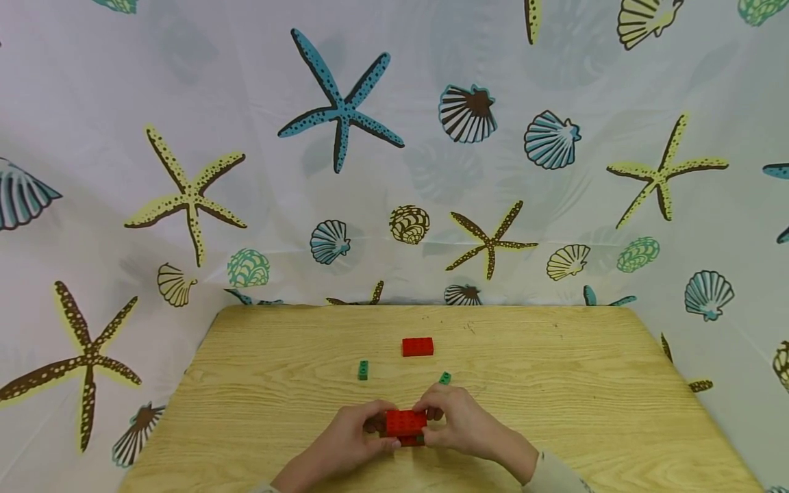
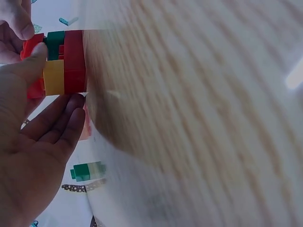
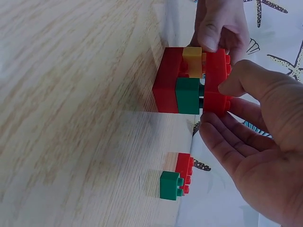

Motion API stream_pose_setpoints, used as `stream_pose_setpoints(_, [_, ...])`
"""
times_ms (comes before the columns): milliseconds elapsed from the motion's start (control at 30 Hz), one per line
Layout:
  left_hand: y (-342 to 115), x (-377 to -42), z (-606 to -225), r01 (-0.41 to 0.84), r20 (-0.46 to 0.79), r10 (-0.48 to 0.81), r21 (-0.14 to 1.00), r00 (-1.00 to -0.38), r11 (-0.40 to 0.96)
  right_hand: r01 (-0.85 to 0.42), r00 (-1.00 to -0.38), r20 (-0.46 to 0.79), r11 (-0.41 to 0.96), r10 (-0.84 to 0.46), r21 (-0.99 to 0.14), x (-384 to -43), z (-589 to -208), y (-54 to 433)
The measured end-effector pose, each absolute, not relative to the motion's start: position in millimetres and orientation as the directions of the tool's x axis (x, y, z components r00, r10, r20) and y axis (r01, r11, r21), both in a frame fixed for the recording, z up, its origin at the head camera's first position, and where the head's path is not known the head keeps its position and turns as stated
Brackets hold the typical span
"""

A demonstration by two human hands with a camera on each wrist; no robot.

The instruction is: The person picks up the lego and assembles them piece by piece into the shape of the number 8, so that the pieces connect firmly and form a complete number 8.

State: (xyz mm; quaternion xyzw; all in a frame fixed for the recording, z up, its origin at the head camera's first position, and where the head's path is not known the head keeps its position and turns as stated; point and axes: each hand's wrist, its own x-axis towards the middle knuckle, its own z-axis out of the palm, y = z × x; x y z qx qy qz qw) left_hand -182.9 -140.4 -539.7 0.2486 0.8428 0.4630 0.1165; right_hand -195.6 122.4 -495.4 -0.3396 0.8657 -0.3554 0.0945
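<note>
Both hands hold a red toy brick (image 1: 405, 422) with studs, at the near middle of the table. My left hand (image 1: 345, 438) grips its left end, thumb in front and fingers behind. At the opposite end, my right hand (image 1: 462, 421) pinches it between thumb and fingers. Under it, a yellow brick (image 2: 54, 77) and a green brick (image 3: 188, 96) sit side by side on a lower red brick (image 3: 166, 82), which stands on the table. Green studs show in a narrow gap beneath the upper brick in the right wrist view.
Beyond the hands, a loose red brick (image 1: 418, 347) lies on the wooden table (image 1: 277, 356). Small green bricks lie nearer, one to the left (image 1: 363, 370) and a second green brick (image 1: 445, 378) just past my right hand. A curtain (image 1: 382, 192) with starfish and shells surrounds the table.
</note>
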Motion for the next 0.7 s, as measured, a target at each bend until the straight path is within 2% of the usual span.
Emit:
stream_pose_setpoints(333, [-138.4,-177.9,-535.8,0.417,0.127,0.526,0.773,-0.841,0.478,-0.527,-0.751,0.086,0.517,-0.654,-0.674,-196.4,-498.0,122.4])
stream_pose_setpoints(700, [-137.3,-180.1,-536.6,0.432,0.125,0.523,0.737,-0.843,0.52,-0.52,-0.749,0.079,0.51,-0.658,-0.685,-195.0,-499.9,121.5])
